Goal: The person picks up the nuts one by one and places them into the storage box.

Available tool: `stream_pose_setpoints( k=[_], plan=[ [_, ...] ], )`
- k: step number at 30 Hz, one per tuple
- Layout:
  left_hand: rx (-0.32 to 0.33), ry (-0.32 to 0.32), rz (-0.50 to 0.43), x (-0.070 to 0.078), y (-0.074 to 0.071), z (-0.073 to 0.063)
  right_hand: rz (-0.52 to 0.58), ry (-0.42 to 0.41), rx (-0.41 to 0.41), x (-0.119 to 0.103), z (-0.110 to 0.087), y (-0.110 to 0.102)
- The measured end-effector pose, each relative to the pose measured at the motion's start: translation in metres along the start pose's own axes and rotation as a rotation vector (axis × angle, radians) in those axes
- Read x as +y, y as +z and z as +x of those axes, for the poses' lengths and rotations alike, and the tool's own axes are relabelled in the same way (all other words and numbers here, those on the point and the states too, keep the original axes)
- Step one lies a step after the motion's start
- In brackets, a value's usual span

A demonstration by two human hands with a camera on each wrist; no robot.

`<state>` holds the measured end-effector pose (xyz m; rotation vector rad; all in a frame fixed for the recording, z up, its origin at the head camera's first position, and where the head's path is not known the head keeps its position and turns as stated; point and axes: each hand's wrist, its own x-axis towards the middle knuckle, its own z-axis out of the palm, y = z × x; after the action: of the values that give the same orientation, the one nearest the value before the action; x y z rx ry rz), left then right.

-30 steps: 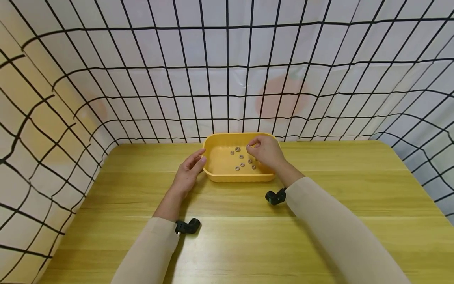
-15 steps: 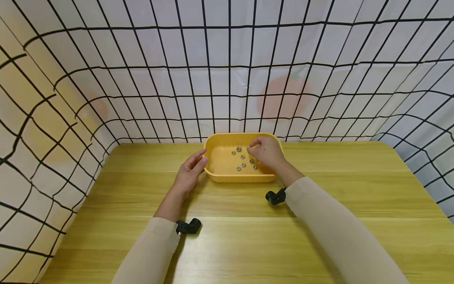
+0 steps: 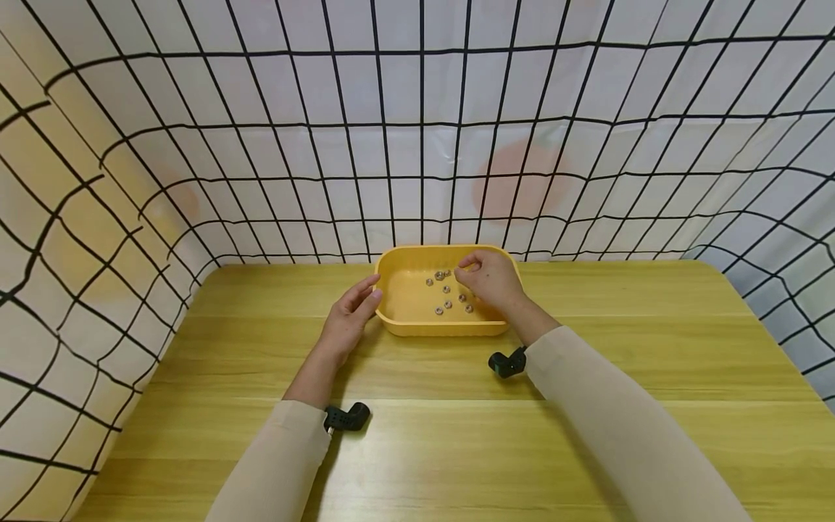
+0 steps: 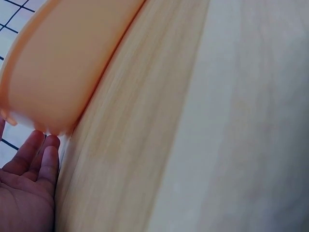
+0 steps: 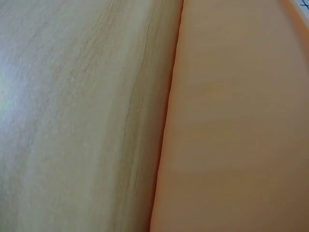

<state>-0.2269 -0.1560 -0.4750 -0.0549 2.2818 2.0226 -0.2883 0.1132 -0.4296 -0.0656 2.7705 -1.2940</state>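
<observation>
A yellow plastic tray (image 3: 404, 328) sits at the back of the table, with several small metal nuts (image 3: 446, 289) scattered over its floor. One nut (image 3: 447, 273) lies beside a larger nut (image 3: 439, 276), just left of the right fingertips. My right hand (image 3: 492, 281) is over the tray's right half, thumb and forefinger curled together; whether anything is between or behind them is hidden. My left hand (image 3: 346, 319) touches the tray's left end with relaxed fingers. In the left wrist view, its fingers (image 4: 48, 164) reach the tray's outer wall (image 4: 67, 72).
A black wire grid (image 3: 420, 177) backed by pale cloth stands behind the table and along both sides. The wooden table (image 3: 417, 464) extends around the tray. Black wrist cameras (image 3: 507, 362) are worn at both sleeves. The right wrist view shows the tray wall (image 5: 231, 121) beside the tabletop.
A nut has appeared on the tray floor beside the larger one, just left of my right fingertips. Both hands have kept nearly the same place and pose.
</observation>
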Motion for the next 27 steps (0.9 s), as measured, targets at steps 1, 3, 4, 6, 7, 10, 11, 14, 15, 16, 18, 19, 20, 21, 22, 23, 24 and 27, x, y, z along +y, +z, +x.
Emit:
stream_pose_setpoints(
  k=[1, 3, 4, 6, 7, 10, 11, 14, 15, 16, 18, 19, 20, 21, 22, 23, 24, 27],
  plan=[
    [0.002, -0.001, -0.001, 0.0, 0.0, 0.0, 0.006, 0.0, 0.003, 0.0, 0.0, 0.0],
    [0.005, -0.004, 0.0, 0.0, 0.0, 0.0, 0.02, 0.008, 0.008, 0.0, 0.001, 0.0],
    [0.005, -0.005, 0.001, 0.0, 0.001, 0.0, 0.023, 0.012, 0.012, 0.0, 0.001, 0.0],
    [0.008, -0.005, 0.001, 0.0, 0.002, 0.0, 0.04, 0.025, 0.017, 0.0, 0.001, 0.0],
    [0.008, -0.005, 0.0, 0.0, 0.002, 0.0, 0.046, 0.027, 0.023, 0.0, 0.001, -0.001],
    [0.002, -0.005, 0.005, 0.0, 0.002, 0.001, 0.053, 0.02, 0.048, -0.001, 0.0, -0.003],
    [0.001, -0.008, 0.008, 0.0, 0.002, 0.001, 0.058, 0.011, 0.058, -0.002, -0.001, -0.003],
    [-0.007, -0.017, 0.0, 0.0, -0.001, 0.001, 0.072, -0.03, 0.088, -0.006, -0.004, -0.005],
    [-0.008, -0.02, -0.006, 0.0, -0.003, 0.001, 0.081, -0.046, 0.094, -0.007, -0.005, -0.006],
    [-0.007, -0.023, -0.012, 0.0, -0.004, 0.001, 0.087, -0.06, 0.098, -0.009, -0.006, -0.007],
    [-0.012, -0.025, -0.029, 0.0, -0.007, 0.001, 0.105, -0.083, 0.1, -0.012, -0.008, -0.008],
    [-0.015, -0.024, -0.036, 0.001, -0.008, 0.001, 0.107, -0.086, 0.101, -0.014, -0.01, -0.009],
    [-0.018, -0.023, -0.043, 0.002, -0.008, 0.001, 0.107, -0.089, 0.101, -0.015, -0.011, -0.01],
    [-0.018, -0.024, -0.045, 0.002, -0.009, 0.0, 0.11, -0.087, 0.101, -0.016, -0.013, -0.011],
    [-0.02, -0.023, -0.047, 0.002, -0.009, 0.0, 0.113, -0.086, 0.102, -0.017, -0.014, -0.013],
    [-0.023, -0.022, -0.049, 0.003, -0.008, 0.0, 0.117, -0.087, 0.102, -0.017, -0.016, -0.015],
    [-0.025, -0.021, -0.051, 0.003, -0.008, 0.0, 0.119, -0.087, 0.104, -0.017, -0.018, -0.017],
    [-0.029, -0.025, -0.045, 0.003, -0.008, 0.001, 0.124, -0.092, 0.115, -0.014, -0.024, -0.025]
  ],
)
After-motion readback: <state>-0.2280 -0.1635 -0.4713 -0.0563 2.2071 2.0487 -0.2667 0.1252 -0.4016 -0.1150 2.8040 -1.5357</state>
